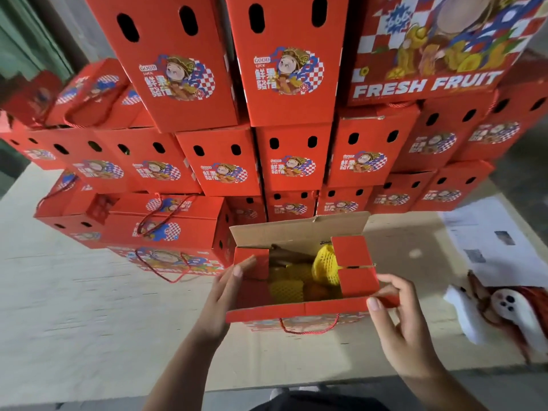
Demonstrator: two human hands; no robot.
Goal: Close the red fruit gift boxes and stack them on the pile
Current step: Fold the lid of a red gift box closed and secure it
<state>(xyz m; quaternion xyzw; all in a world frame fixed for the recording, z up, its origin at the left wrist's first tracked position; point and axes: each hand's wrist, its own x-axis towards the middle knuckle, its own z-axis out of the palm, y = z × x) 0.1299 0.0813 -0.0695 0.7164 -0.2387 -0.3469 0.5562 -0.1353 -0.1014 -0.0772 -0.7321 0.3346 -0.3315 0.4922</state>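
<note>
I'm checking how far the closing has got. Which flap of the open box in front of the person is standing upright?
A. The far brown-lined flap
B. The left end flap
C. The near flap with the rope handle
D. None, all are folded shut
A: the far flap of the open box stands up, its brown inside showing, with net-wrapped fruit visible below.

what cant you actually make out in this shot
Head view only:
- Fruit in the open box: mostly hidden by its side flaps and yellow foam netting.
- Pile height: cut off by the top edge.
- Papers: print too small.
- Right hand fingertips: hidden behind the box flap.
</note>
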